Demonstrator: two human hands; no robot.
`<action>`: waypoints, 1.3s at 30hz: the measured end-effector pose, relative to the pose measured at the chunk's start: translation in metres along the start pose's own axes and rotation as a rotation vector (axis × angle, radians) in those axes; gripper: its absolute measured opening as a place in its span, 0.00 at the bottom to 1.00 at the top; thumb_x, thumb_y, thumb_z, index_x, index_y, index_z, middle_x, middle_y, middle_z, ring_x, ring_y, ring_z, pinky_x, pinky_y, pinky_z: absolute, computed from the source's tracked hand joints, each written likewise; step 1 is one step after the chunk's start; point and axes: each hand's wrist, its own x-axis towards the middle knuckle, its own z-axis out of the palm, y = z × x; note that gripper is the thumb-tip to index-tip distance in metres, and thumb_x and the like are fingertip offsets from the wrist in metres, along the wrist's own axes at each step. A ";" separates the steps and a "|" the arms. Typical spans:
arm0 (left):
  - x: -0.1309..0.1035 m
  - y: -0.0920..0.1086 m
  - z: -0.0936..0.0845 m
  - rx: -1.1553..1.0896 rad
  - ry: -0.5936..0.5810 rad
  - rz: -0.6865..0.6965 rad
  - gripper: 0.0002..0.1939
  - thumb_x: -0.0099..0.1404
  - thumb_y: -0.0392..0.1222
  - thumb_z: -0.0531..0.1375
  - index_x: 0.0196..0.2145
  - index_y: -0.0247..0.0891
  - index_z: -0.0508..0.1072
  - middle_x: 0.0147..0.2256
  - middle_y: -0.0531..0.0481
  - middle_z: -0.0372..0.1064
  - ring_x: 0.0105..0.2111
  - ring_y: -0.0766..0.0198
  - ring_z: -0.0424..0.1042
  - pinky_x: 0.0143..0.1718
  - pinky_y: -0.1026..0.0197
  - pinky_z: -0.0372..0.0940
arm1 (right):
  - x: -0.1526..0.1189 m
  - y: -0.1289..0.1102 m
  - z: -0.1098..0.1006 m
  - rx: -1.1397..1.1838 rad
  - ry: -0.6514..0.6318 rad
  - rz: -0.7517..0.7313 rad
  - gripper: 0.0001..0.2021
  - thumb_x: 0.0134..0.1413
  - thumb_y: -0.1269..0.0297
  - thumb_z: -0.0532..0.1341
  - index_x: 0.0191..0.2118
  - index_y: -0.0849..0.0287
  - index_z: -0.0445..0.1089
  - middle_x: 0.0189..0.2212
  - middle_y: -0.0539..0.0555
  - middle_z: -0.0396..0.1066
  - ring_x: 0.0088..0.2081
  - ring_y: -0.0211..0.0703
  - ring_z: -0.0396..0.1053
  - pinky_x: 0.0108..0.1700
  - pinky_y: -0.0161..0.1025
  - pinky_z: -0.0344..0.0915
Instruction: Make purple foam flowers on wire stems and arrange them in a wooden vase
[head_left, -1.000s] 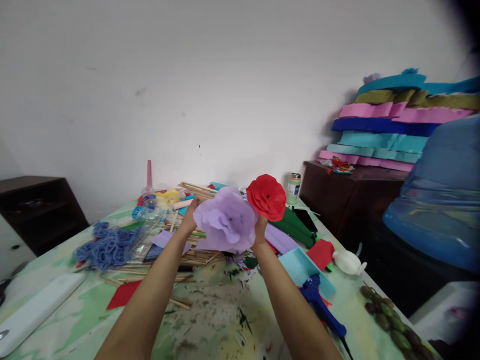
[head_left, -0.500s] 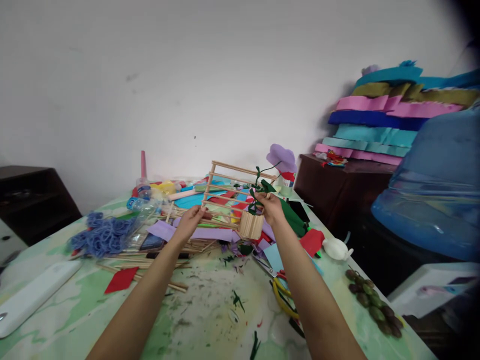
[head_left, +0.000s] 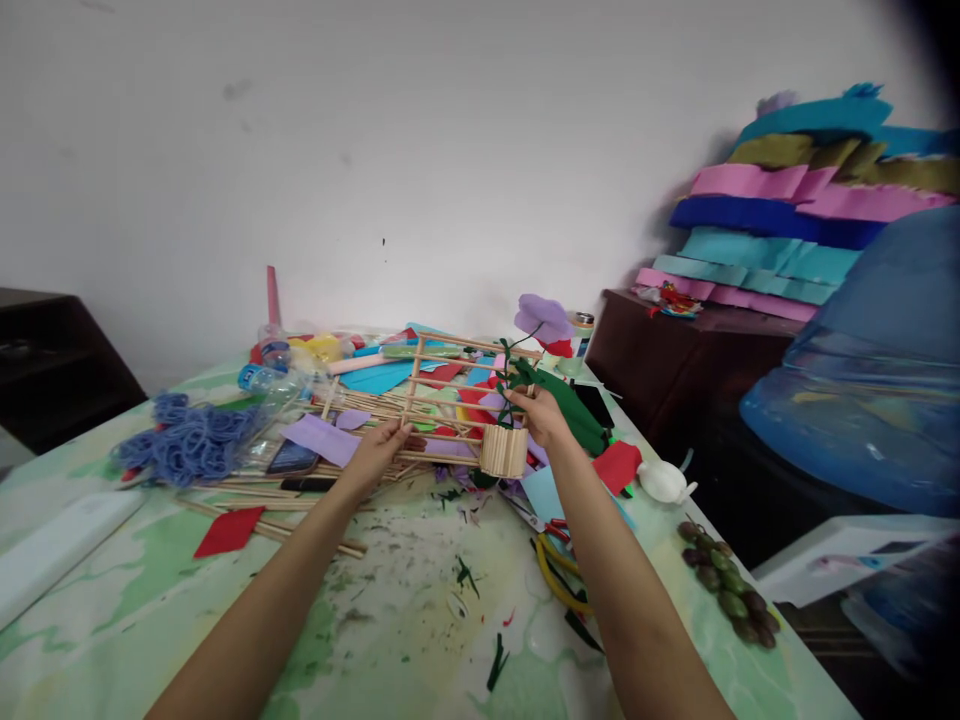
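Between my hands is a wooden stick frame (head_left: 442, 402) with several crossbars, held up over the craft pile. My left hand (head_left: 385, 447) pinches its lower left part. My right hand (head_left: 535, 410) grips its right side, fingers closed beside the green stem. A small round stick pot (head_left: 503, 452) sits at the frame's lower right. Out of the pot rises a green leafy stem (head_left: 505, 385), topped by a purple flower (head_left: 543, 318) that leans right.
Blue yarn loops (head_left: 187, 440), a red paper piece (head_left: 229, 532) and a white case (head_left: 64, 545) lie left. Scissors (head_left: 527, 515), yellow-handled pliers (head_left: 557, 578), a white object (head_left: 666, 482) and grapes (head_left: 729, 585) are right. A large water bottle (head_left: 862, 380) stands far right.
The frame and flower now stand slightly more upright, and the flower has moved a little left. Both hands keep their grip. The whole view has shifted slightly.
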 end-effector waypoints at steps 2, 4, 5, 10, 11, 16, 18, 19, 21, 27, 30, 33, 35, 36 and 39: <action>-0.002 -0.009 -0.001 -0.042 -0.025 -0.036 0.21 0.55 0.60 0.58 0.34 0.38 0.70 0.31 0.48 0.75 0.36 0.54 0.74 0.39 0.54 0.66 | -0.004 0.005 0.001 -0.002 0.000 0.001 0.19 0.30 0.59 0.71 0.28 0.61 0.64 0.24 0.47 0.64 0.25 0.34 0.64 0.24 0.32 0.60; -0.006 -0.017 -0.002 -0.115 -0.042 -0.082 0.21 0.54 0.59 0.60 0.35 0.38 0.70 0.32 0.48 0.76 0.37 0.54 0.74 0.41 0.54 0.66 | -0.008 0.010 0.002 0.002 -0.002 -0.005 0.19 0.30 0.59 0.72 0.27 0.61 0.64 0.25 0.47 0.65 0.26 0.35 0.65 0.24 0.32 0.61; -0.008 -0.020 -0.003 -0.158 -0.048 -0.107 0.21 0.53 0.58 0.60 0.36 0.38 0.69 0.32 0.48 0.75 0.37 0.54 0.74 0.41 0.54 0.66 | -0.010 0.013 0.003 0.005 -0.006 -0.011 0.19 0.29 0.59 0.72 0.26 0.60 0.63 0.25 0.48 0.65 0.26 0.35 0.65 0.25 0.32 0.61; -0.014 -0.034 -0.007 -0.288 -0.032 -0.187 0.20 0.49 0.54 0.65 0.34 0.38 0.70 0.31 0.50 0.75 0.36 0.56 0.74 0.42 0.56 0.65 | -0.018 0.023 0.011 0.012 -0.045 -0.055 0.18 0.29 0.59 0.71 0.24 0.60 0.63 0.22 0.47 0.64 0.25 0.36 0.64 0.27 0.34 0.62; -0.014 -0.037 -0.009 -0.294 -0.020 -0.192 0.21 0.48 0.54 0.65 0.34 0.37 0.71 0.31 0.50 0.74 0.36 0.57 0.74 0.42 0.56 0.65 | -0.019 0.025 0.012 0.008 -0.056 -0.066 0.18 0.30 0.59 0.71 0.24 0.60 0.63 0.21 0.46 0.63 0.24 0.36 0.64 0.27 0.34 0.62; -0.014 -0.052 -0.014 -0.293 0.004 -0.186 0.21 0.45 0.54 0.67 0.32 0.36 0.72 0.32 0.48 0.74 0.38 0.56 0.73 0.44 0.56 0.64 | -0.024 0.032 0.018 -0.019 -0.089 -0.114 0.14 0.33 0.61 0.70 0.24 0.60 0.66 0.20 0.45 0.63 0.24 0.35 0.63 0.28 0.33 0.60; -0.014 -0.055 -0.015 -0.285 0.008 -0.178 0.22 0.44 0.54 0.68 0.32 0.36 0.73 0.33 0.47 0.74 0.39 0.55 0.72 0.45 0.55 0.63 | -0.024 0.035 0.018 -0.025 -0.090 -0.138 0.13 0.34 0.62 0.69 0.26 0.59 0.66 0.21 0.45 0.64 0.25 0.35 0.64 0.29 0.33 0.61; -0.013 -0.056 -0.015 -0.280 0.007 -0.175 0.23 0.44 0.54 0.68 0.33 0.35 0.73 0.34 0.46 0.75 0.39 0.54 0.72 0.46 0.54 0.63 | -0.024 0.037 0.017 -0.029 -0.088 -0.148 0.13 0.34 0.62 0.69 0.26 0.59 0.66 0.21 0.45 0.64 0.25 0.35 0.64 0.29 0.33 0.61; -0.013 -0.058 -0.015 -0.262 0.005 -0.167 0.24 0.45 0.55 0.67 0.35 0.35 0.74 0.36 0.45 0.75 0.40 0.54 0.72 0.47 0.53 0.62 | -0.024 0.040 0.016 -0.043 -0.084 -0.159 0.12 0.35 0.62 0.69 0.26 0.59 0.65 0.21 0.45 0.65 0.25 0.35 0.63 0.28 0.33 0.60; -0.011 -0.056 -0.016 -0.175 0.019 -0.143 0.25 0.44 0.57 0.67 0.35 0.34 0.75 0.34 0.44 0.74 0.39 0.52 0.72 0.44 0.53 0.63 | -0.026 0.044 0.014 -0.067 -0.059 -0.166 0.13 0.35 0.61 0.68 0.26 0.60 0.66 0.21 0.46 0.64 0.23 0.35 0.62 0.26 0.33 0.59; -0.007 -0.047 -0.017 -0.130 0.006 -0.134 0.25 0.45 0.57 0.66 0.35 0.34 0.74 0.33 0.44 0.75 0.39 0.51 0.72 0.42 0.53 0.64 | -0.027 0.038 0.014 -0.064 -0.027 -0.194 0.13 0.36 0.61 0.68 0.26 0.60 0.65 0.21 0.45 0.64 0.24 0.35 0.62 0.27 0.33 0.60; 0.004 -0.034 -0.022 -0.089 -0.018 -0.117 0.25 0.46 0.57 0.65 0.36 0.34 0.74 0.36 0.43 0.75 0.40 0.50 0.72 0.41 0.54 0.64 | -0.021 0.027 0.016 -0.066 -0.004 -0.232 0.13 0.37 0.60 0.68 0.26 0.59 0.64 0.21 0.45 0.64 0.25 0.35 0.63 0.28 0.33 0.61; 0.019 -0.026 -0.027 -0.058 -0.016 -0.095 0.26 0.45 0.58 0.65 0.35 0.34 0.75 0.36 0.42 0.75 0.41 0.50 0.71 0.41 0.55 0.64 | -0.010 0.021 0.021 -0.078 0.002 -0.259 0.13 0.37 0.59 0.68 0.26 0.59 0.64 0.22 0.46 0.65 0.26 0.36 0.65 0.29 0.34 0.61; 0.029 -0.023 -0.031 -0.041 -0.008 -0.083 0.26 0.45 0.58 0.65 0.34 0.33 0.75 0.36 0.42 0.75 0.41 0.50 0.71 0.41 0.55 0.63 | -0.003 0.018 0.024 -0.086 0.003 -0.272 0.13 0.37 0.59 0.68 0.26 0.60 0.65 0.23 0.47 0.66 0.26 0.37 0.65 0.29 0.34 0.62; 0.062 -0.018 -0.040 0.004 0.036 -0.044 0.24 0.44 0.57 0.66 0.32 0.33 0.74 0.35 0.42 0.74 0.42 0.51 0.70 0.40 0.56 0.63 | 0.023 0.014 0.037 -0.110 0.010 -0.310 0.14 0.37 0.57 0.67 0.27 0.60 0.66 0.23 0.49 0.68 0.27 0.40 0.67 0.30 0.36 0.63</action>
